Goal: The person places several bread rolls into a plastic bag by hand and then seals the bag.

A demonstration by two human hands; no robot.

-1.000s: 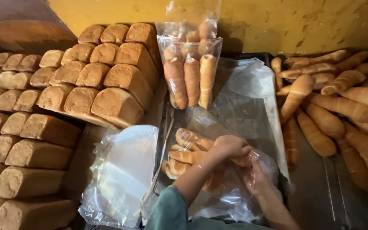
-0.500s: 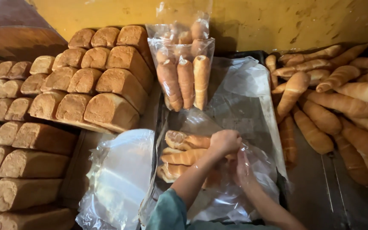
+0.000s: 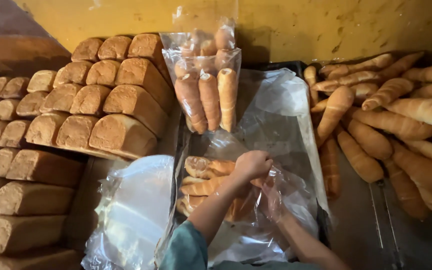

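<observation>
Head view: blocky, rough-crusted loaves (image 3: 76, 125) are stacked well to the left of the fingers; smooth, tapered long rolls (image 3: 391, 125) are piled to their right. A crinkly clear plastic bag (image 3: 236, 200) of long rolls lies under both hands. The left hand (image 3: 252, 165) has its fingers curled, pinching the bag's film; the right hand (image 3: 272, 197) is inside the bag, its grip too blurred to tell.

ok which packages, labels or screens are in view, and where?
Filled clear bag: upright at the yellow wall, centre back, packed with long rolls on end.
Clear bag being filled: centre front, crumpled, both hands at it; left hand on top, right hand mostly hidden behind the plastic.
Stack of empty clear bags: front left, flat.
No labels or screens.
</observation>
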